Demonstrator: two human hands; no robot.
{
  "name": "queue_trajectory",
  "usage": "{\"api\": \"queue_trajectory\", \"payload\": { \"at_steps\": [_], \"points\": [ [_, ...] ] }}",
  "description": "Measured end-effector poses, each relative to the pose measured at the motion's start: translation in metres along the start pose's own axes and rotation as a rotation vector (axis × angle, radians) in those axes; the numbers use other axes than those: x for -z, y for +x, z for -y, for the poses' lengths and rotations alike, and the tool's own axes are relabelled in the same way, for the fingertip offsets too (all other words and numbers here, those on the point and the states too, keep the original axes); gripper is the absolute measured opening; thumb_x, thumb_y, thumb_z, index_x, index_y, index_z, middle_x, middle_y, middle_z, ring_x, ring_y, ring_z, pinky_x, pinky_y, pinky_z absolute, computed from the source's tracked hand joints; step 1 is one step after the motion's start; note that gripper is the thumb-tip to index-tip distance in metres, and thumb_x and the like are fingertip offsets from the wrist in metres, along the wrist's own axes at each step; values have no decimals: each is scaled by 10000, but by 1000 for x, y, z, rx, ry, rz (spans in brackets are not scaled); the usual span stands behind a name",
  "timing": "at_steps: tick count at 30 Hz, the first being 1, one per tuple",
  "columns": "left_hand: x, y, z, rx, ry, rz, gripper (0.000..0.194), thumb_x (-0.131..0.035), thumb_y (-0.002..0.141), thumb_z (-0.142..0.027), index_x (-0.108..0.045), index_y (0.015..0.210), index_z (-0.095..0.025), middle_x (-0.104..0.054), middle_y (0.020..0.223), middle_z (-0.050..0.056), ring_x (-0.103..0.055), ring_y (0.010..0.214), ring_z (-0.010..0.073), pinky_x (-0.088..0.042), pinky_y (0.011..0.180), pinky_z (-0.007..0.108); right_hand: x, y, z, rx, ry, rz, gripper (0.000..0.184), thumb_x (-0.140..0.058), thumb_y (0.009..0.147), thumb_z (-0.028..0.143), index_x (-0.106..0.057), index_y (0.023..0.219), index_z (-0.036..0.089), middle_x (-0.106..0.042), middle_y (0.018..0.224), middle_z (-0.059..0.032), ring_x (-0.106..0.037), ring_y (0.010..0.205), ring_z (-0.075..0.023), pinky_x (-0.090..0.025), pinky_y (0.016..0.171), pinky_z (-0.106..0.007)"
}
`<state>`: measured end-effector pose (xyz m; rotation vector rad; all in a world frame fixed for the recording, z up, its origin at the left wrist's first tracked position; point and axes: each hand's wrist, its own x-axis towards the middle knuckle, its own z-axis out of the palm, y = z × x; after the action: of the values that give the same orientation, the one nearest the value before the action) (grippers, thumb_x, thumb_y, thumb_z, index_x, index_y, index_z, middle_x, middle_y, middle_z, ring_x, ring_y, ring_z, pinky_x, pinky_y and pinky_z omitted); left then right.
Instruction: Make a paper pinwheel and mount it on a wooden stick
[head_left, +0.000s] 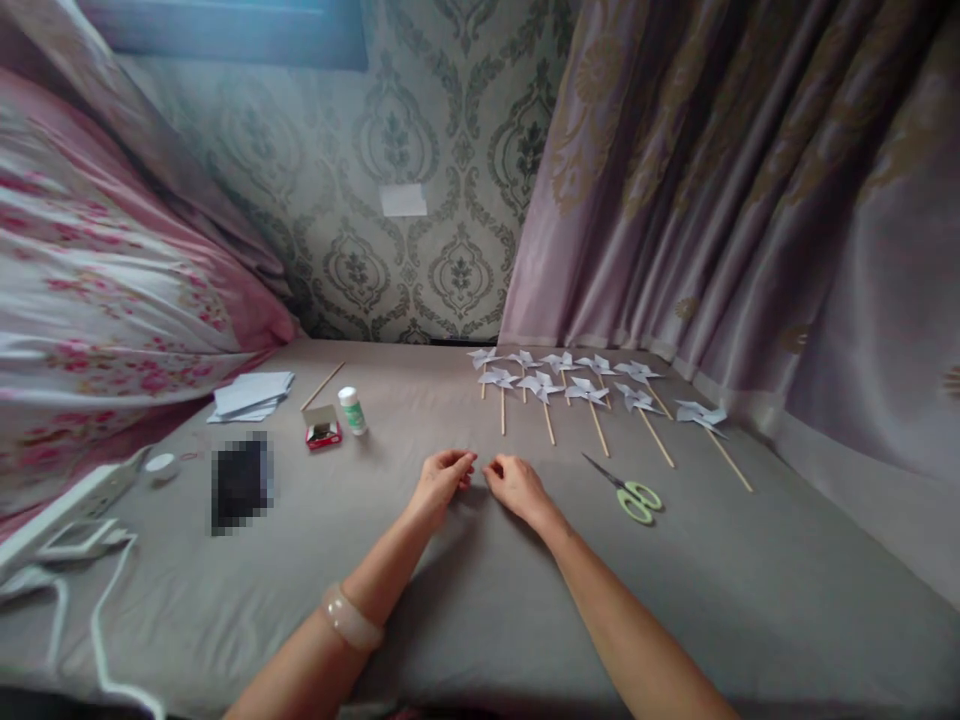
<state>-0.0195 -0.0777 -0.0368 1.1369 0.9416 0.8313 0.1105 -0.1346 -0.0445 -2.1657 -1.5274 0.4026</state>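
My left hand (444,482), a pale bangle on its forearm, hovers over the middle of the grey cloth with thumb and fingertips pinched. Facing it across a small gap is my right hand (516,486), its fingers curled together too. Whatever either pinch holds, if anything, is too small or hidden to make out. Right of my hands lie scissors (628,490) with green handles, blades apart a little or closed, I cannot tell. Beyond them are several white paper pinwheels (589,390) on wooden sticks, laid in two rows.
At the left are a glue bottle (352,411), an open red box (323,430), one wooden stick (322,387), stacked paper sheets (251,396), a blurred dark object (240,485), a small white round item (160,466) and a power strip (82,505) with a white cable. Curtains (660,180) hang at the right.
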Motion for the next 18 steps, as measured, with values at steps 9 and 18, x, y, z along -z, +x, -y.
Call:
{"api": "queue_trajectory", "payload": {
  "at_steps": [9,18],
  "points": [
    [53,-19,-35,-261,314,-231,284,-568,764,-365,-691,832,-118,-630,649,64,-540,566,140,-414,563,281,-20,-7,-18,92,-10,-96,290,-453,898,345,-693,838,193,-730,830,-100,-673,762,-197,-421,658,-252],
    [177,-39,-46,-171,976,-1091,644,-662,735,-333,-448,1267,-41,-509,1294,284,-435,1236,397,-337,996,494,-25,-7,-19,73,0,-116,258,-468,872,365,-671,810,219,-721,788,-77,-665,709,-204,-415,619,-269]
  ]
}}
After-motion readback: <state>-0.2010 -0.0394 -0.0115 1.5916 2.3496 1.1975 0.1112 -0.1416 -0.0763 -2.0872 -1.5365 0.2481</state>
